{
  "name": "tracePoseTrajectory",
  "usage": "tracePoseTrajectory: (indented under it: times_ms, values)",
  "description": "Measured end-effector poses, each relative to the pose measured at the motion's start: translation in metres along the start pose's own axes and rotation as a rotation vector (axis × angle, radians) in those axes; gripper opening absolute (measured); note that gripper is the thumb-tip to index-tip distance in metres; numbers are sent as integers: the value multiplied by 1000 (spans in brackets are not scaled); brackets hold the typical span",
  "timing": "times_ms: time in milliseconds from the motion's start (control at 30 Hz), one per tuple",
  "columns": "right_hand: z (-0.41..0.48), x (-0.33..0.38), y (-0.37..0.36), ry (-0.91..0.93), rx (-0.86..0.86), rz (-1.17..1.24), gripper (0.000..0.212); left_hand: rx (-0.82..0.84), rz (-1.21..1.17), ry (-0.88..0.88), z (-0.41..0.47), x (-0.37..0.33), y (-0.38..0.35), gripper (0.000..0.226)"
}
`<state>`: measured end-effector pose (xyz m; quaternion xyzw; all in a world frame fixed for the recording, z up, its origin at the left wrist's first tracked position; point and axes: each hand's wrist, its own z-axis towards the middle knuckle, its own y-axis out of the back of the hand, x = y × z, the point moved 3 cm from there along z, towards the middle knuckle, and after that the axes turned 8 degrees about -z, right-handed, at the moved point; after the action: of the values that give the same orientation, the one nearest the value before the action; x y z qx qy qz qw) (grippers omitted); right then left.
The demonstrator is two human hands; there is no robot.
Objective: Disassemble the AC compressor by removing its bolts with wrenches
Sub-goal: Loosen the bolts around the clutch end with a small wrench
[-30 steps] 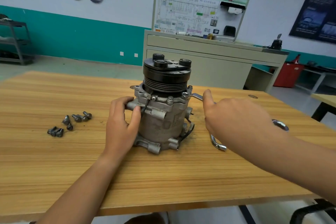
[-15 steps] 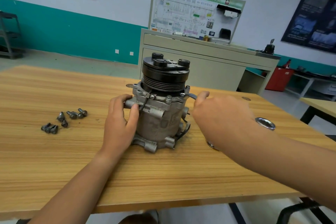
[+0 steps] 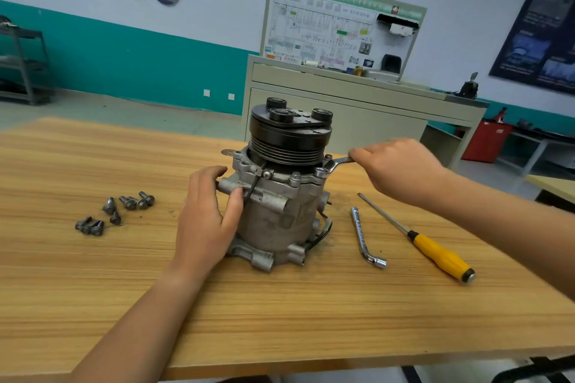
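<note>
The AC compressor [image 3: 280, 211] stands upright on the wooden table [image 3: 280, 320], its black pulley on top. My left hand [image 3: 207, 221] grips its left side, thumb on a mounting lug. My right hand [image 3: 398, 168] holds the handle of a flat wrench [image 3: 337, 162] whose jaw sits on a bolt [image 3: 320, 172] at the top right of the housing flange. Several removed bolts [image 3: 115, 211] lie loose on the table to the left.
An L-shaped socket wrench [image 3: 364, 236] and a yellow-handled screwdriver [image 3: 435, 253] lie on the table right of the compressor. A grey cabinet with a training board [image 3: 342, 81] stands behind the table. A red bin [image 3: 485, 140] sits at the far right.
My right hand has swung away to the right and back with the wrench handle, uncovering the socket wrench and screwdriver on the table. My left hand keeps its hold on the compressor.
</note>
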<state>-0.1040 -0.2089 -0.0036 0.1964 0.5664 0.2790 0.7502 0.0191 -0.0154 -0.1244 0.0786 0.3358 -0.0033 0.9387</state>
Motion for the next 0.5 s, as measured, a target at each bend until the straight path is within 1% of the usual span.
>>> tracePoseTrajectory:
  times_ms: [33,133,267,333,400,433,467,500]
  values:
    - [7,3,-3,-28,-55,14,30,-1,9,3,1,1,0,59]
    - [24,17,-5,-98,-297,187,26,10,26,6,2,2,-1,61]
    - [21,19,-4,-122,-433,291,19,29,35,17,1,1,-2,61]
    - [4,6,0,-260,-496,426,15,40,46,13,1,1,0,60]
    - [-15,-11,8,-456,-500,592,22,49,58,-1,1,0,0,60]
    - [-22,-18,10,-523,-452,656,24,52,66,-4,1,0,1,60]
    - [-26,-22,10,-538,-349,678,25,54,72,-1,1,-1,1,60]
    - [-28,-23,9,-514,-217,635,26,56,75,4,1,-1,1,61]
